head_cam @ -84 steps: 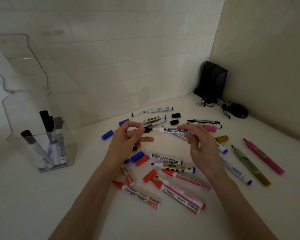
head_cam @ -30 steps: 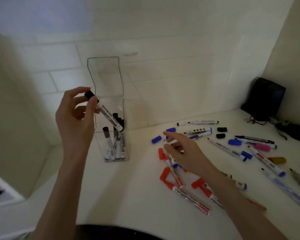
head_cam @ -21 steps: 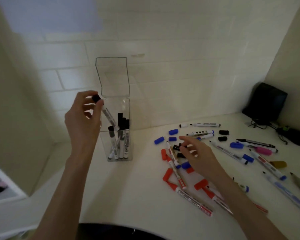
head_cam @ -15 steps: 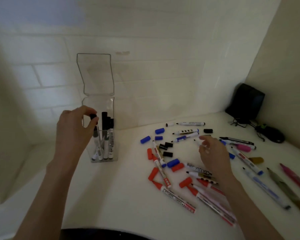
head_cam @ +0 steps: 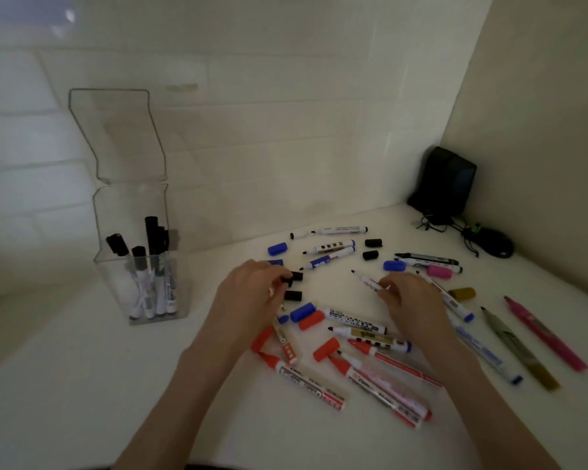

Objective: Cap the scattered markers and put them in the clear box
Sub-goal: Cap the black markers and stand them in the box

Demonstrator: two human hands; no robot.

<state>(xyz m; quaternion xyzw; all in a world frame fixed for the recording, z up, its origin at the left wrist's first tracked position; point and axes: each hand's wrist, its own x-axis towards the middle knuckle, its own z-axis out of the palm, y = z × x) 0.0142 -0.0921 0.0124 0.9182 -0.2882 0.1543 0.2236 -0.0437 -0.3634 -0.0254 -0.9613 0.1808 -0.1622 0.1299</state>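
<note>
The clear box (head_cam: 116,269) stands at the left with its lid up and several black-capped markers (head_cam: 151,266) upright inside. My left hand (head_cam: 248,296) is down among the scattered markers, its fingertips pinching a loose black cap (head_cam: 294,277). A second black cap (head_cam: 292,295) lies just below it. My right hand (head_cam: 411,300) grips an uncapped black-tipped white marker (head_cam: 365,280) that points up-left. Red markers (head_cam: 381,385), blue caps (head_cam: 302,311) and a red cap (head_cam: 311,320) lie between and below my hands.
More markers lie to the right, among them an olive one (head_cam: 520,351) and a pink one (head_cam: 545,334). A black speaker (head_cam: 445,184) and a black mouse (head_cam: 498,247) with cables sit in the back right corner. Tiled walls close the counter at the back and right.
My left hand let go of the capped black marker in the clear box and came right to the pile, onto a black cap. My right hand took hold of an uncapped marker.
</note>
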